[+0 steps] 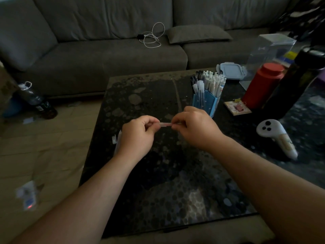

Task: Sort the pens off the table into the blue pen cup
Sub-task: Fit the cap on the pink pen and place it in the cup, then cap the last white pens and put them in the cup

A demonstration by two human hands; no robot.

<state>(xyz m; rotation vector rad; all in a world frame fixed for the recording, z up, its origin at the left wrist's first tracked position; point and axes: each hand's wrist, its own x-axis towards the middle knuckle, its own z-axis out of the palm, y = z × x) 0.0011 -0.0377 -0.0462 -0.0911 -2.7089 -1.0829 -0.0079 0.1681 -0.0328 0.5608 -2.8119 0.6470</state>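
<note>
pen (165, 124) between both hands' fingertips

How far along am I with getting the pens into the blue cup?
Mostly done: the blue pen cup is already packed with pens. In hand: both the left hand and right hand pinch one pinkish pen. Left: a white pen beside your left wrist.

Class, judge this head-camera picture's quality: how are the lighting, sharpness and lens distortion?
Head view: dim and underexposed; the table shows pale glare patches; the pen between both hands is small and blurred; the wide-angle lens bends the sofa edges; corners look soft.
</note>
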